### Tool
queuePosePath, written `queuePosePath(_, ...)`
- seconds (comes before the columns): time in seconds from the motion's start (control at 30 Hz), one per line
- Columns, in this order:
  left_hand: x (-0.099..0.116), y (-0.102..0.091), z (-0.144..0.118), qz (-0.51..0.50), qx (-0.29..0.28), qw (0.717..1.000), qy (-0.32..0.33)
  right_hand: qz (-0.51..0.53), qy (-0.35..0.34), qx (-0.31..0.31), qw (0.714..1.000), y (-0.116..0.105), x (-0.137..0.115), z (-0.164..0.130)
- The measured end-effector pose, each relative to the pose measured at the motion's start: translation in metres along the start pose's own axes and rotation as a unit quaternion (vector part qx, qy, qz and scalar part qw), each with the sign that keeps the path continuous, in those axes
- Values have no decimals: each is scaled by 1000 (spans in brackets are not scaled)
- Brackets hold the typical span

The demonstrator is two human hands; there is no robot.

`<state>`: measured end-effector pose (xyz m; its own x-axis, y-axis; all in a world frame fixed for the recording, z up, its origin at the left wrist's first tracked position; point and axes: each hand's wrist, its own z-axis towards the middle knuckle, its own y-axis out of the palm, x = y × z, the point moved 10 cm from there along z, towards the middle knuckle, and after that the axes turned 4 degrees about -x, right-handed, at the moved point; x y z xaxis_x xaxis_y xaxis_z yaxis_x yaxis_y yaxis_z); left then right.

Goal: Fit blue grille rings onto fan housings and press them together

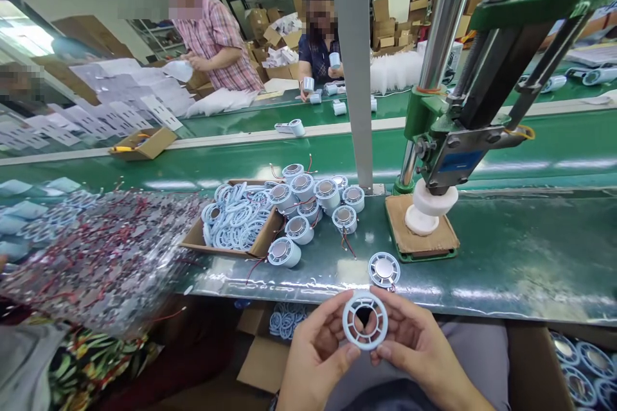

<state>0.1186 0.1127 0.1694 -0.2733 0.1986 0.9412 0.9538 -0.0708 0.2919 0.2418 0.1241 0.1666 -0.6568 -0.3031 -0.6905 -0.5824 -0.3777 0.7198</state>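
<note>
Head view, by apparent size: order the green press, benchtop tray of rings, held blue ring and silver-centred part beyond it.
1. Green press
2. Tray of rings
3. Blue ring and silver-centred part: unranked; the ring looks larger but sits nearer.

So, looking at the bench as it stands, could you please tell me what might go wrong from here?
The pale blue ring sits between the fingertips of the left hand and right hand, so it could slip and fall.
The silver-centred part lies by the front edge of the green bench, just beyond the hands, and might get knocked.
Loose wires trail from the cylindrical units and could snag.
</note>
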Motion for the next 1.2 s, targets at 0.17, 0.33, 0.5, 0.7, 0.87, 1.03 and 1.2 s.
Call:
queuePosePath(0.17,6,3,-4,-26,46,998,23,-6,3,27,1000,-3,-2,-3)
queuePosePath(0.33,8,5,-5,-14,27,998,50,1,-6,44,999,-6,-1,-7)
queuePosePath(0.5,1,1,-4,16,-9,999,34,-1,-8,46,999,-6,0,-7)
queuePosePath(0.7,0,-1,-9,3,49,998,28,-26,-10,62,998,-9,-3,-8)
queuePosePath(0.87,2,-1,-15,-15,111,993,35,-30,-18,56,998,-6,-6,-8)
queuePosePath(1.03,3,-1,-16,9,115,992,43,-50,-29,55,997,-4,-9,-8)
queuePosePath(1.2,2,-2,-17,28,119,991,46,-87,-13,60,994,-9,-3,-14)
